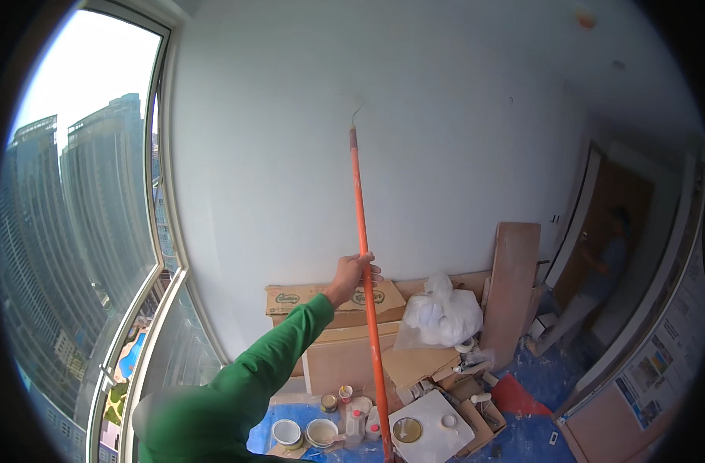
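Observation:
My left hand [354,276], at the end of a green sleeve, is closed around a long orange pole [373,328]. The pole stands nearly upright in front of a pale wall [275,162], its lower end running out at the bottom edge. At its top is a dark reddish handle [353,138] with a thin bent metal rod [356,116]; whether the rod touches the wall I cannot tell. My right hand does not show.
Large cardboard boxes [291,297], a white plastic bag [445,316] and a leaning board [511,285] line the wall. Paint cans [288,434] and jugs [355,424] stand on blue floor sheeting [522,432]. A window [98,193] is left; another person [603,266] stands by the right doorway.

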### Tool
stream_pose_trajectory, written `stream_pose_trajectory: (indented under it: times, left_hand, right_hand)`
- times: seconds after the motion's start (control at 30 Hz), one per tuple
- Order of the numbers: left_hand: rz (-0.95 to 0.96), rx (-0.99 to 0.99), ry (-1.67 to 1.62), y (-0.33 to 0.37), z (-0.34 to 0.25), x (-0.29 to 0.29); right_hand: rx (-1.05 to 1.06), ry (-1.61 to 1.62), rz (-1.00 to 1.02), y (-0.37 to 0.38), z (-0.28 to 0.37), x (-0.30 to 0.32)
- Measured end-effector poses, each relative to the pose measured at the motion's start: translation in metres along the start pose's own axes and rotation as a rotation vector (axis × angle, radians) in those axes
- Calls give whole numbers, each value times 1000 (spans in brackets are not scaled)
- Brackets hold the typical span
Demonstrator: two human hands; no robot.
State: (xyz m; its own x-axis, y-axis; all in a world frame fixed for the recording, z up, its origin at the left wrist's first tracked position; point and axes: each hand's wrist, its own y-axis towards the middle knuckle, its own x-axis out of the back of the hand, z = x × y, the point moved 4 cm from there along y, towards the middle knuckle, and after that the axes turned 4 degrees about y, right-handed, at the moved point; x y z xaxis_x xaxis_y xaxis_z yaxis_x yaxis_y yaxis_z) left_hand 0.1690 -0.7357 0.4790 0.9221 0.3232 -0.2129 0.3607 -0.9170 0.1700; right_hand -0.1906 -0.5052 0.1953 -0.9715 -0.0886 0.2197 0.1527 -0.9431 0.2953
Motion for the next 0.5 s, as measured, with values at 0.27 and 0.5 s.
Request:
stream_pose_trajectory:
  times: [0.27, 0.5]
  left_hand:
    - [-76, 102, -377, -105, 82, -42]
    - [-58, -21, -380, -42, -28, -65]
  right_hand:
    - [-52, 54, 60, -6, 25, 7]
    - [204, 74, 64, 73, 67, -1]
